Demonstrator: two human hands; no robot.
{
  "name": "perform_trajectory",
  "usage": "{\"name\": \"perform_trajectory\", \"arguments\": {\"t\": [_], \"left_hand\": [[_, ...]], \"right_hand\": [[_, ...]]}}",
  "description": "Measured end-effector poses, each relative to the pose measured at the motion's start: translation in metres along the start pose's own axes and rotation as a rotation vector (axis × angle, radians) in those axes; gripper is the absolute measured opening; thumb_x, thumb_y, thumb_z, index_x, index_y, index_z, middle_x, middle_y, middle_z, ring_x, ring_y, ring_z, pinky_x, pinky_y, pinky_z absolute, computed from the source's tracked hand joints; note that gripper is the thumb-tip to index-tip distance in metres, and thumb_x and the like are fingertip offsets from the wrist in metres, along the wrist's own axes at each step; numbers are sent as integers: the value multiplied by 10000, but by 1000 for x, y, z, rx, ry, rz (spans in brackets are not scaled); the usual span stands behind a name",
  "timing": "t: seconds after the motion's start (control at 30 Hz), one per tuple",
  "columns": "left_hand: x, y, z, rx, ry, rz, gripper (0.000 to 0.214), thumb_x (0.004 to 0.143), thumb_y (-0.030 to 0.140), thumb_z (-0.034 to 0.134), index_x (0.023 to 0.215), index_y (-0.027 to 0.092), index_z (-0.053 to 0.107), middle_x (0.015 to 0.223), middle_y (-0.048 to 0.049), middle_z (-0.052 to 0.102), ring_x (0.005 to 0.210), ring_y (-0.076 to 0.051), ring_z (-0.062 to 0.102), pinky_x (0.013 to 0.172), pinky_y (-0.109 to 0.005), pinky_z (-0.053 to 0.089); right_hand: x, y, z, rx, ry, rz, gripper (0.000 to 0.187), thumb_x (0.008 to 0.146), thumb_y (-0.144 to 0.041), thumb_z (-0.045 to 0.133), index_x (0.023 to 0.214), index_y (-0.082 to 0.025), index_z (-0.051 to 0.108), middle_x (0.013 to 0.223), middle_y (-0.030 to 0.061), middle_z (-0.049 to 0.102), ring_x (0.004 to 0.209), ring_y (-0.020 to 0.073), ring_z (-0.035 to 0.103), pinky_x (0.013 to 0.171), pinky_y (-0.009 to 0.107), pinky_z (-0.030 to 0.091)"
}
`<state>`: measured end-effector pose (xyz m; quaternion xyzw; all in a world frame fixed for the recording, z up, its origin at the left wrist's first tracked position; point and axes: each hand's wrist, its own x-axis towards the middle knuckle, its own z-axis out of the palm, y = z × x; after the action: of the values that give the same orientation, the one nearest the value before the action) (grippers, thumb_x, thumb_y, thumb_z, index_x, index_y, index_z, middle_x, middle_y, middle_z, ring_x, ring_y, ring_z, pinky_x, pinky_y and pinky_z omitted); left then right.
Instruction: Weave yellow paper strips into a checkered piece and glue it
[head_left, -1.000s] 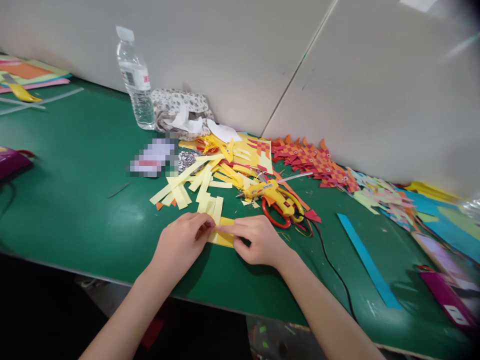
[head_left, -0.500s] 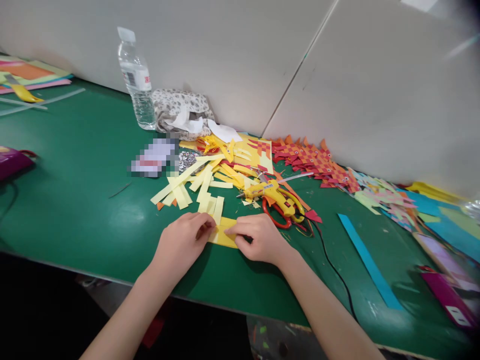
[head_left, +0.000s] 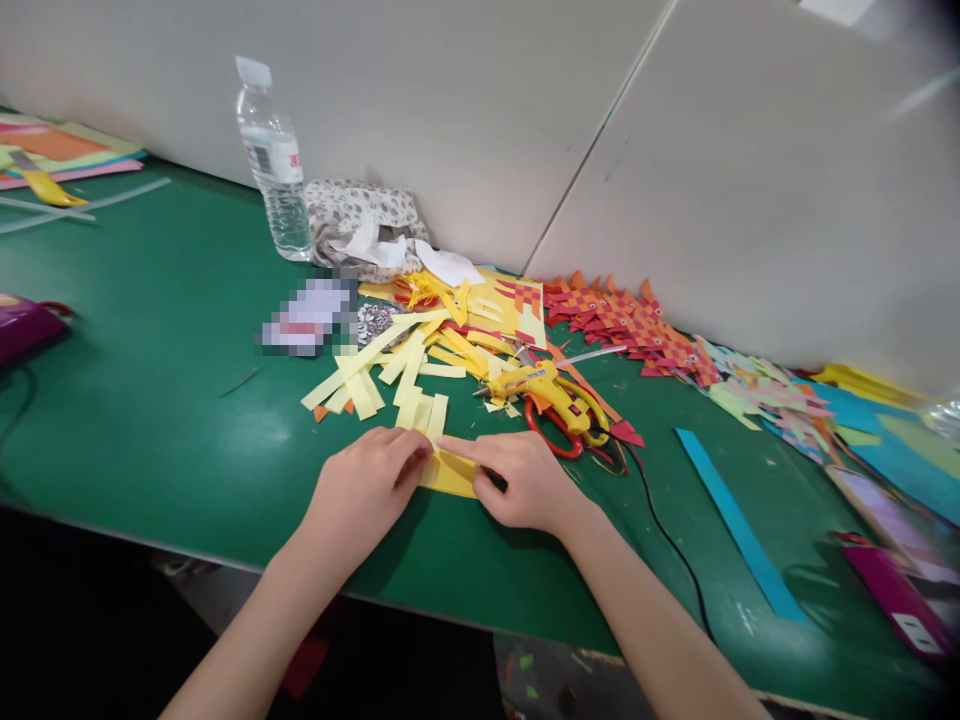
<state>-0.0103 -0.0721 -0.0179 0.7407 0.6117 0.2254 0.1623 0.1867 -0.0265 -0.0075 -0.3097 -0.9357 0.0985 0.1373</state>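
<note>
Though farther apart before, fingers (head_left: pixel 463 449) closer

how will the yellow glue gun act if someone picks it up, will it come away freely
Likely stiff, as the yellow glue gun looks hard-bodied. It would probably drag its black cord, which trails toward the near edge of the table. It may nudge the scissors too, since it overlaps their handles.
</note>
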Motion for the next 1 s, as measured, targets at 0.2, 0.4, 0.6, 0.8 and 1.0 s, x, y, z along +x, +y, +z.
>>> {"name": "perform_trajectory", "arguments": {"t": [0.2,0.4,0.6,0.8,1.0], "left_hand": [[-14,7,-4,223,-34,171,219,863,151,392,906,214,598,893,-33,676,839,-184,600,563,-244,423],[-22,12,-2,337,11,265,258,790,41,422,915,182,599,906,-56,682,813,-198,618,591,-272,458],[-12,11,-4,367,45,217,221,803,61,432,871,190,598,676,-7,649,645,-175,591,495,-258,371],[-9,0,3,207,85,123,196,876,190,405,840,240,591,748,15,667,722,-147,604,477,-233,315],[-7,-4,4,48,35,33,167,850,206,421,917,250,568,888,-1,669,799,-162,616,560,-223,409]], "right_hand": [[2,-3,3,-6,-69,-1,412,754,-134,457,1127,-227,604,866,12,703,681,124,601,592,234,376],[2,4,-1,-54,217,84,279,784,-181,476,1013,-191,633,782,45,637,724,159,573,627,264,427],[7,20,-4,-125,519,250,238,810,-212,502,1036,-186,570,933,68,630,891,207,552,847,365,429],[17,-8,7,-38,211,214,419,864,-211,402,1280,-154,407,1063,114,601,1026,235,507,876,400,427],[19,-17,10,51,153,241,485,875,-263,418,1346,-191,327,1194,111,553,1115,244,465,925,444,405]]}}
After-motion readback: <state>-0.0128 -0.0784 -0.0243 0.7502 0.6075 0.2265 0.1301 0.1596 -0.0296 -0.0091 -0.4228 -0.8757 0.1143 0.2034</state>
